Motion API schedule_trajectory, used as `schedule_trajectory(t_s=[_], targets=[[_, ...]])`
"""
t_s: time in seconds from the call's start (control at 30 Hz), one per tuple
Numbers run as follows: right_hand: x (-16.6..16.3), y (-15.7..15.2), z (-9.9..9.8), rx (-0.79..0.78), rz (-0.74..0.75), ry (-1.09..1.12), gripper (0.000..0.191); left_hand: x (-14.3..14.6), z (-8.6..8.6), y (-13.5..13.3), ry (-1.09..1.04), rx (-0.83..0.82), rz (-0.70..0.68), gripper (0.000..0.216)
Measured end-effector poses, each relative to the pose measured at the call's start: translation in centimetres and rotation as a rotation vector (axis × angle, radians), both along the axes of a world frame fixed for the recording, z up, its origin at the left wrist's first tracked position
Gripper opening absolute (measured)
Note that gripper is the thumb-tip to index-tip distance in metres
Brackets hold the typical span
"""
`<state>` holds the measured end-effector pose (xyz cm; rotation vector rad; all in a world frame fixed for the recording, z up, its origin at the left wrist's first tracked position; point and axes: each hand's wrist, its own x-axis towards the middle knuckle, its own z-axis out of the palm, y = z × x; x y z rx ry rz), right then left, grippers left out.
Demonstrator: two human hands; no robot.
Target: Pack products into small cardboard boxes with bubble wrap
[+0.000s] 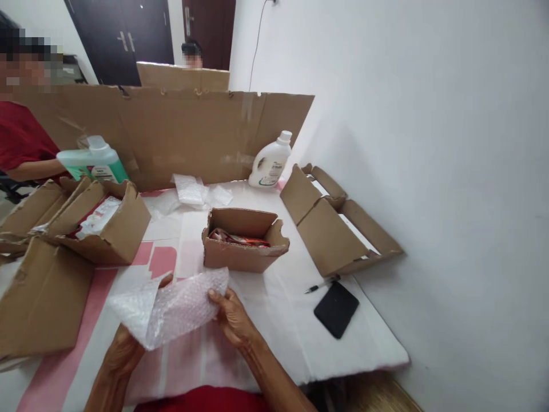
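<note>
A sheet of clear bubble wrap (184,309) stretches between my two hands above the near part of the table. My right hand (234,317) pinches its right edge, thumb on top. The left part of the sheet folds over my left hand (128,343), hiding most of its fingers; one fingertip shows above the sheet's top edge. Just beyond the sheet stands an open cardboard box (244,257) with red and orange packets (244,239) inside.
On the left are cardboard boxes (124,234) and a green liquid bottle (96,163). More bubble wrap (191,190) and a white jug (272,163) lie toward the cardboard partition (184,137). To the right are boxes (321,246), a pen (315,288) and a black pouch (337,309). Two people are beyond.
</note>
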<state>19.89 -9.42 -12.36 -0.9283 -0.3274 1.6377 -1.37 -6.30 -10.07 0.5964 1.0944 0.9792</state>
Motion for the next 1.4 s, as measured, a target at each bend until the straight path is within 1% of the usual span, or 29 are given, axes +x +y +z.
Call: schedule_trajectory(t_s=[0.07, 0.17, 0.2, 0.27, 0.33, 0.37, 0.4, 0.43, 0.5, 0.53, 0.57, 0.63, 0.73, 0.83, 0.9, 1.0, 1.1, 1.17, 1.2, 1.23, 1.3, 1.33, 1.37, 1.4], targets=[[2.1, -1.5, -0.1, -0.01, -0.06, -0.151, 0.043, -0.8, -0.2, -0.4, 0.007, -0.044, 0.01, 0.074], [5.2, -3.7, -0.6, -0.012, -0.114, -0.444, 0.042, -1.5, -1.2, -0.3, -0.006, -0.072, 0.018, 0.054], [6.0, -4.3, -0.9, -0.004, -0.126, -0.544, 0.041, -1.6, -1.8, -0.2, -0.004, -0.076, 0.04, 0.047], [7.3, -5.3, -1.8, 0.008, -0.143, -0.732, 0.038, -1.9, -2.8, 0.0, 0.025, -0.058, 0.132, 0.038], [8.2, -6.3, -2.8, -0.009, -0.146, -0.885, 0.037, -2.3, -3.4, 0.1, 0.137, -0.011, 0.219, 0.035], [8.5, -6.7, -3.1, -0.03, -0.142, -0.943, 0.037, -2.6, -3.5, 0.1, 0.259, 0.02, 0.229, 0.035], [8.7, -7.1, -3.4, -0.051, -0.135, -0.989, 0.037, -2.8, -3.3, 0.0, 0.426, 0.053, 0.201, 0.037], [9.0, -7.4, -3.5, -0.063, -0.124, -1.023, 0.037, -2.9, -2.9, -0.2, 0.629, 0.083, 0.135, 0.038], [9.5, -8.0, -3.3, -0.069, -0.1, -1.076, 0.038, -2.8, -2.0, -0.7, 1.021, 0.113, -0.091, 0.044], [9.8, -8.2, -3.1, -0.065, -0.089, -1.096, 0.038, -2.7, -1.5, -0.9, 1.137, 0.108, -0.22, 0.047], [10.1, -8.3, -2.9, -0.061, -0.076, -1.108, 0.039, -2.4, -1.2, -1.2, 1.186, 0.091, -0.334, 0.051], [10.6, -8.6, -2.7, -0.058, -0.062, -1.105, 0.038, -1.8, -0.9, -1.7, 1.208, 0.038, -0.457, 0.058], [11.2, -8.9, -2.9, -0.053, -0.056, -1.039, 0.033, -1.5, -1.3, -2.3, 1.286, 0.026, -0.516, 0.059], [11.5, -9.0, -3.3, -0.05, -0.051, -0.958, 0.029, -2.1, -1.8, -2.4, 1.371, 0.09, -0.599, 0.048], [11.6, -8.8, -3.2, -0.047, -0.072, -0.932, 0.029, -3.0, -1.6, -2.0, 1.363, 0.113, -0.572, 0.043], [11.4, -8.1, -2.8, -0.026, -0.122, -0.889, 0.031, -4.7, -0.6, -1.1, 1.269, 0.056, -0.427, 0.049], [10.6, -6.7, -2.5, 0.018, -0.064, -0.861, 0.028, -6.2, -0.2, 0.0, 1.252, -0.027, -0.32, 0.06], [9.6, -5.8, -2.7, 0.044, -0.034, -0.967, 0.023, -7.1, -0.7, 0.6, 1.309, -0.018, -0.267, 0.061], [9.1, -5.4, -2.8, 0.056, -0.059, -1.065, 0.019, -7.5, -1.2, 0.7, 1.345, 0.007, -0.251, 0.06], [8.5, -5.0, -2.9, 0.071, -0.11, -1.181, 0.018, -7.9, -1.7, 0.8, 1.378, 0.035, -0.237, 0.059], [7.2, -4.5, -3.0, 0.117, -0.244, -1.4, 0.023, -8.3, -2.5, 0.7, 1.405, 0.076, -0.211, 0.058], [6.5, -4.4, -2.9, 0.157, -0.278, -1.475, 0.024, -8.3, -2.7, 0.5, 1.402, 0.08, -0.192, 0.058], [5.7, -4.3, -2.9, 0.212, -0.267, -1.516, 0.023, -8.1, -2.6, 0.2, 1.391, 0.078, -0.175, 0.059], [4.9, -4.2, -2.9, 0.282, -0.21, -1.525, 0.022, -7.7, -2.4, 0.0, 1.375, 0.077, -0.16, 0.058]])
